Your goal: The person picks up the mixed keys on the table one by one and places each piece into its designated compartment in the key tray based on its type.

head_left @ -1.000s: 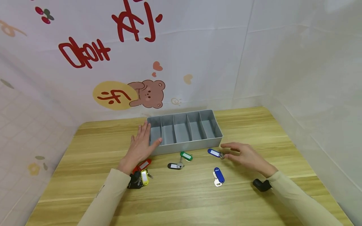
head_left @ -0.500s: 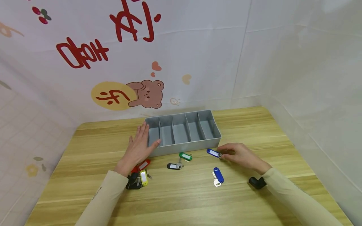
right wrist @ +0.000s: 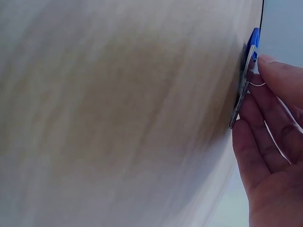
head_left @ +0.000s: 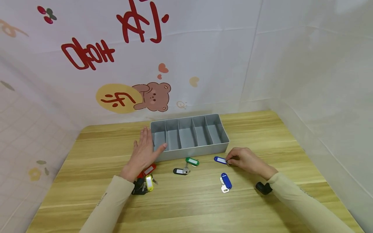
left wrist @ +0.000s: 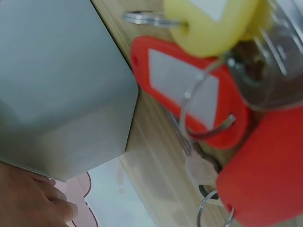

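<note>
My left hand (head_left: pixel 141 155) rests with straight fingers at the left end of a grey divided tray (head_left: pixel 192 149), thumb over its front rim. With thumb and forefinger, my right hand (head_left: pixel 246 161) pinches the ring of a key with a blue key tag (head_left: pixel 220 160), just in front of the tray's right corner. The right wrist view shows this key (right wrist: pixel 242 90) and ring at the fingertips, close over the table. Nearer me lies a second blue key tag (head_left: pixel 226 181) with its key. A green key tag (head_left: pixel 192 161) and a black key tag (head_left: pixel 179 171) lie before the tray.
By my left wrist sit a yellow key tag (head_left: pixel 149 183), red key tags (left wrist: pixel 184 90) and a black object (head_left: pixel 139 187), bunched with keys. A small black object (head_left: pixel 263 188) lies beside my right sleeve. A printed white curtain (head_left: pixel 204 64) hangs behind the wooden table (head_left: pixel 189 207).
My right hand has moved slightly left and its fingers have closed on the ring of the blue-tagged key, whose tag has turned a little. The left hand stays at the tray.
</note>
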A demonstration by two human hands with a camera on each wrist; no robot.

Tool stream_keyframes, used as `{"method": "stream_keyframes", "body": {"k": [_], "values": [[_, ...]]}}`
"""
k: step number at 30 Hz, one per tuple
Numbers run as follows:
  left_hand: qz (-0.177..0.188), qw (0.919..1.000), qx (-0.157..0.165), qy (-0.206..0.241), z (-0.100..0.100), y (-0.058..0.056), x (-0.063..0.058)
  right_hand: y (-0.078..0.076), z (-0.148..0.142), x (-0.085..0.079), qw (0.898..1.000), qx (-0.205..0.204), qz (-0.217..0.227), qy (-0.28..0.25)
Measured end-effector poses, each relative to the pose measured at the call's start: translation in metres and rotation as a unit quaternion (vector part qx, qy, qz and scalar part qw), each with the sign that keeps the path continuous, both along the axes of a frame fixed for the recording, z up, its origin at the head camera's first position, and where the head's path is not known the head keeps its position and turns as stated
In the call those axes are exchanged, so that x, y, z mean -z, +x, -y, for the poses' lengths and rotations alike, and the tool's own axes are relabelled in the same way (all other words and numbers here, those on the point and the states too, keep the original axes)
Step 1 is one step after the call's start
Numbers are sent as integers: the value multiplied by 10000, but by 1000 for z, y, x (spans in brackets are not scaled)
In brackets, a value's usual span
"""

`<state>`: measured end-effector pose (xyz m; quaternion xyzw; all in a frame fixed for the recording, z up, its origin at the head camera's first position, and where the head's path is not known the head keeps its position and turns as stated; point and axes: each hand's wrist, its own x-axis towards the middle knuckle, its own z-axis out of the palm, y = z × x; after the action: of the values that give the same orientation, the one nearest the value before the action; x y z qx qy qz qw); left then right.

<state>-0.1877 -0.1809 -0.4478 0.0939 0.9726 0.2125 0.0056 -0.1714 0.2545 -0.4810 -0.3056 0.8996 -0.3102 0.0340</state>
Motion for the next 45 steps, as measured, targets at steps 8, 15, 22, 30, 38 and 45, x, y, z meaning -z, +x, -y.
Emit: {"method": "stream_keyframes", "body": {"k": [8,15,22,30,38,45], "values": [[-14,10000,65,-9,-2,-1,2,6,-4,-2,9995,177,-193,-162],[-40,10000,79,-12,-3,-2,1,16,-8,-10,9972,410,-385,-486],[86,9999,97,8,-1,-2,0,21,-9,-17,9929,507,-818,-703],[115,9999,80,12,0,-3,1,26,-4,-30,9876,796,-998,-911],[-38,10000,57,8,0,-2,3,29,0,-49,9807,1031,-1080,-1263],[-67,10000,62,14,0,-1,3,27,6,-64,9730,1312,-1123,-1532]]}}
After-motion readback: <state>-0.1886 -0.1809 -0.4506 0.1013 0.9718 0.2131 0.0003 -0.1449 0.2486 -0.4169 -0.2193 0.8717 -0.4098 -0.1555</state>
